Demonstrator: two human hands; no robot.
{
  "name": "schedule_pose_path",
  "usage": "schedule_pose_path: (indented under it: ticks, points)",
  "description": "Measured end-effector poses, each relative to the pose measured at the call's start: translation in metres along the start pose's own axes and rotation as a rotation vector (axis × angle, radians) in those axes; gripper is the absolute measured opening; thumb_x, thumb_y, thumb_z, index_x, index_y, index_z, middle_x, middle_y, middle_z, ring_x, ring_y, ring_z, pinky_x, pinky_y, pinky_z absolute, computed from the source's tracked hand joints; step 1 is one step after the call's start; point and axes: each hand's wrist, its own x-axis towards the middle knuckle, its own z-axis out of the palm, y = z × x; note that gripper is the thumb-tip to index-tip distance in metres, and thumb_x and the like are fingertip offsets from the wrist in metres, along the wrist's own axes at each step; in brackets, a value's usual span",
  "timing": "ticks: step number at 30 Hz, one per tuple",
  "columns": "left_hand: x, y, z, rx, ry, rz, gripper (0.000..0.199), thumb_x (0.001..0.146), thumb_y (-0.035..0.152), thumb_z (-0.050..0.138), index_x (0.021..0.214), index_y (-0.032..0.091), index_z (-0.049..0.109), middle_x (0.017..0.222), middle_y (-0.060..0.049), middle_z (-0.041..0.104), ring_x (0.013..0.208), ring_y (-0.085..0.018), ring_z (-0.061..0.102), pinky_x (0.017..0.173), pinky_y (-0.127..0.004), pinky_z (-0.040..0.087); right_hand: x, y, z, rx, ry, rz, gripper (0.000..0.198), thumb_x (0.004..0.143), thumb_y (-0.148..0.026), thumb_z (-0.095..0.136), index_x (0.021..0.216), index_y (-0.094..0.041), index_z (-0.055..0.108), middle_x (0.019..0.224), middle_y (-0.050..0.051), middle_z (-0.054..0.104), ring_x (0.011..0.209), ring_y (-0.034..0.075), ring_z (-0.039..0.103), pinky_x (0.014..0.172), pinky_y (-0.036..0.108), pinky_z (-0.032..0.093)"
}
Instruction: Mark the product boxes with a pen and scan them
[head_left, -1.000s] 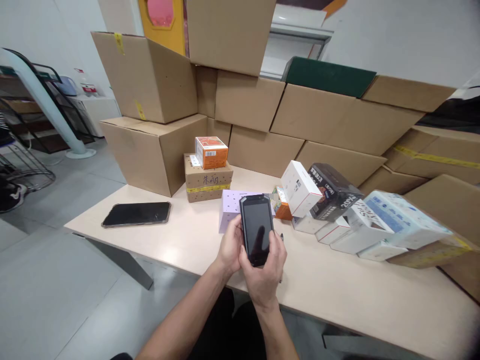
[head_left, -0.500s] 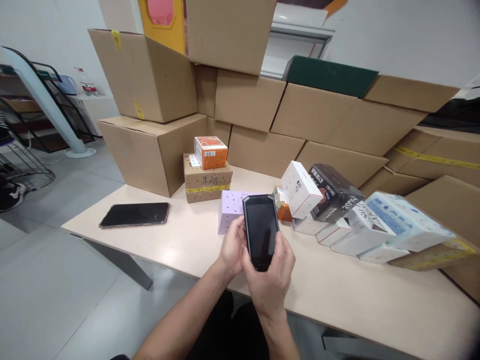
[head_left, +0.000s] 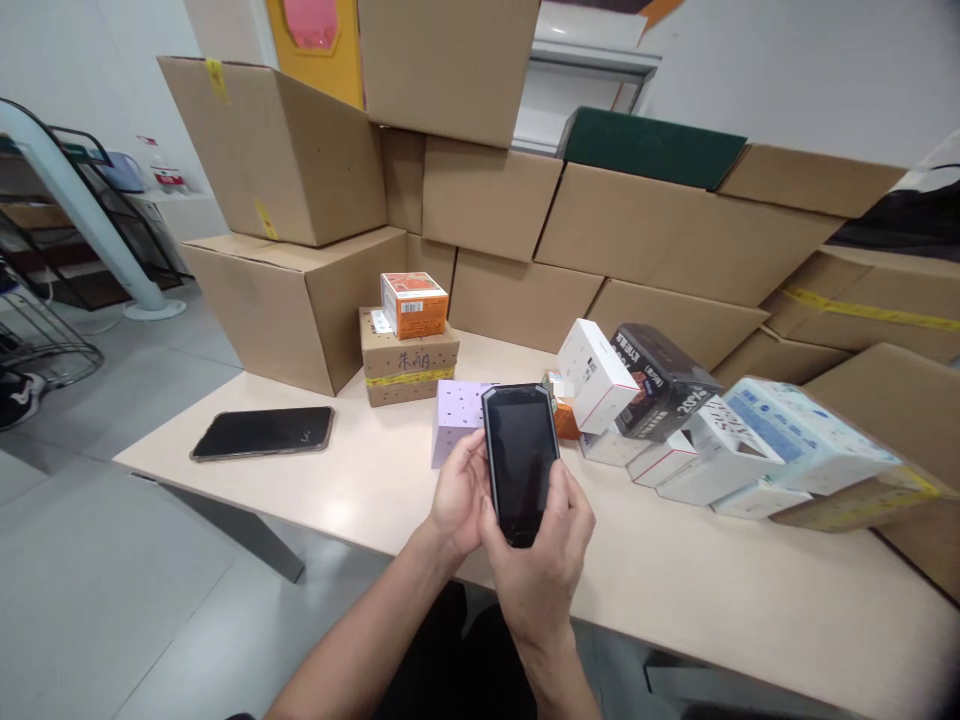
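Upright above the table's front edge, a rugged black handheld phone (head_left: 522,455) with grey corners faces me, its screen dark. My left hand (head_left: 459,497) is closed around its left side, and my right hand (head_left: 541,545) grips the lower end and right edge. Just behind the phone stands a lilac box (head_left: 454,415) with small dark marks, partly covered. An orange box (head_left: 414,306) rests on a brown carton (head_left: 410,365) with yellow tape and handwriting. At the table's left lies another phone (head_left: 262,432), its screen black.
Large cardboard boxes (head_left: 480,200) are stacked along the table's back. To the right sit a tilted white box (head_left: 596,375), a black box (head_left: 660,380), a pale blue box (head_left: 810,435) and several smaller boxes. The table (head_left: 360,500) ends close before my body.
My view has shifted slightly, so the boxes and table sit a little further left. Both hands keep hold of the handheld phone, which tilts very slightly differently.
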Motion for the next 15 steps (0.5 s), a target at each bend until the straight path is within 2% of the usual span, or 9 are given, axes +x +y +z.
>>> schedule_pose_path:
  ticks: [5, 15]
  points:
    - [-0.0029, 0.0043, -0.0025, -0.01, 0.015, -0.02, 0.038, 0.094, 0.035, 0.047, 0.112, 0.011, 0.071, 0.101, -0.01, 0.078, 0.107, -0.028, 0.072, 0.103, -0.042, 0.051, -0.0007, -0.0058, 0.0014, 0.017, 0.004, 0.004, 0.081, 0.082, -0.035, 0.074, 0.149, -0.007, 0.039, 0.129, 0.026, 0.056, 0.12, 0.037, 0.056, 0.092, 0.058, 0.055]
    - [-0.004, 0.0034, -0.0038, 0.007, 0.04, -0.006, 0.039, 0.097, 0.036, 0.044, 0.106, 0.01, 0.072, 0.093, -0.011, 0.077, 0.101, -0.027, 0.072, 0.099, -0.04, 0.051, -0.0062, -0.0035, 0.0037, 0.068, 0.012, 0.017, 0.08, 0.083, -0.033, 0.074, 0.15, -0.01, 0.038, 0.13, 0.025, 0.057, 0.121, 0.035, 0.056, 0.094, 0.058, 0.054]
